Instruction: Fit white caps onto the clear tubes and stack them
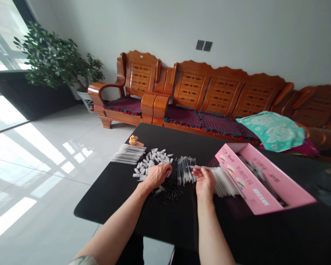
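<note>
My left hand (157, 174) is closed in a pinch around a thin pen refill, which points right towards my other hand. My right hand (205, 180) grips a whitish pen barrel (196, 167) between thumb and fingers, its end facing left. Between the hands lies a row of pen refills (186, 177). White pen caps (146, 162) are heaped beyond my left hand, and small black plugs (173, 191) are scattered below it. More translucent barrels (224, 184) lie beside my right hand. Whether refill and barrel touch is too small to tell.
A pink cardboard box (246, 180) with dark items inside stands at the right on the black table (105, 198). Finished-looking white pens (128, 154) lie at the far left near a small orange figurine (133, 140). Wooden sofas (193, 86) stand behind.
</note>
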Motion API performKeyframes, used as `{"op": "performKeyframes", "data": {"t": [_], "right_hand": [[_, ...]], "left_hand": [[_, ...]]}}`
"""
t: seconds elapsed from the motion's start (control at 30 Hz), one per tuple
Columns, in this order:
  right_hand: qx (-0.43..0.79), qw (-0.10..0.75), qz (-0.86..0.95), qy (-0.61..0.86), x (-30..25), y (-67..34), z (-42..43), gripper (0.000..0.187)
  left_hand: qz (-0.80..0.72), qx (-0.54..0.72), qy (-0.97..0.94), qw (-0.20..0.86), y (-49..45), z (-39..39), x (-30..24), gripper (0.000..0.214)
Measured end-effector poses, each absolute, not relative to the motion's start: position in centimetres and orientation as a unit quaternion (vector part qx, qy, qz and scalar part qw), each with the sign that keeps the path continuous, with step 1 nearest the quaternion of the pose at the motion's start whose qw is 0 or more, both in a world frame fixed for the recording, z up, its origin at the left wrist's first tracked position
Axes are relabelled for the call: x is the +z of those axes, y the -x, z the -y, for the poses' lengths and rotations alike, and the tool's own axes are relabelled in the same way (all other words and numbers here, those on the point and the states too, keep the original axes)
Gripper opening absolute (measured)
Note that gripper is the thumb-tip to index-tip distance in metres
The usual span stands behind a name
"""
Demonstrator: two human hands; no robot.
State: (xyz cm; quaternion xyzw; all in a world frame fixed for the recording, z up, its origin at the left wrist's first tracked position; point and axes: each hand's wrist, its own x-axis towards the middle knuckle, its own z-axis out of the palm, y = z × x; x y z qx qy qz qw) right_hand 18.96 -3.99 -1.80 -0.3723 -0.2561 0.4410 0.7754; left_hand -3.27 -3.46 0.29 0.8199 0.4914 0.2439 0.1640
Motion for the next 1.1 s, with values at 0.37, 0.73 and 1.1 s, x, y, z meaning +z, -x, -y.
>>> {"op": "performKeyframes", "data": {"t": [0.37,0.73,1.1], "right_hand": [[0.470,0.731,0.302,0.392,-1.2,-17.3,4.5,0.021],[0.583,0.709,0.253,0.307,-1.6,-18.1,4.4,0.014],[0.605,0.716,0.219,0.271,-1.8,-18.4,4.5,0.013]], "left_hand": [[-0.428,0.353,-0.796,0.243,2.8,3.7,0.4,0.014],[-0.435,0.523,-0.650,0.340,3.2,2.6,-0.9,0.027],[-0.426,0.268,-0.836,0.220,4.4,2.8,-0.6,0.012]]}}
